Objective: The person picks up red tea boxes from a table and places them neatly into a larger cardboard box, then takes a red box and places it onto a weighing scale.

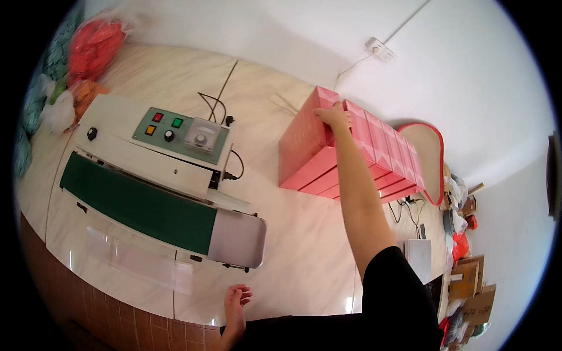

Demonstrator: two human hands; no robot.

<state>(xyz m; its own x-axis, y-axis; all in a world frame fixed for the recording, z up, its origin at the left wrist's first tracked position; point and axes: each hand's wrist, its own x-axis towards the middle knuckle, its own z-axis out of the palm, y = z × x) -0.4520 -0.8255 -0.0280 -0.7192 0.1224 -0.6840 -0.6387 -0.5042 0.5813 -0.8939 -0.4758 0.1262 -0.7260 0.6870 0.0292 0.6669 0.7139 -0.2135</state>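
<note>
Several tall pink boxes [374, 134] stand side by side in a row against the wall. My right arm reaches far forward, and my right hand [336, 118] is closed over the top edge of the leftmost pink box [305, 136]. That box stands slightly apart from its neighbours at the top; part of my grip is hidden behind the hand. Low in the view, my left hand [237, 299] hovers by the table's near edge with loosely bent fingers and nothing in them. Nearest to it is the grey end plate [240, 238] of a sealing machine.
The white sealing machine [117, 126] with a green belt [137, 202] fills the left of the marble-patterned table [293, 234]. Bags of coloured material [96, 47] lie at the far left. A red-rimmed board [430, 155], a metallic box [418, 257] and cardboard boxes [468, 284] are at right.
</note>
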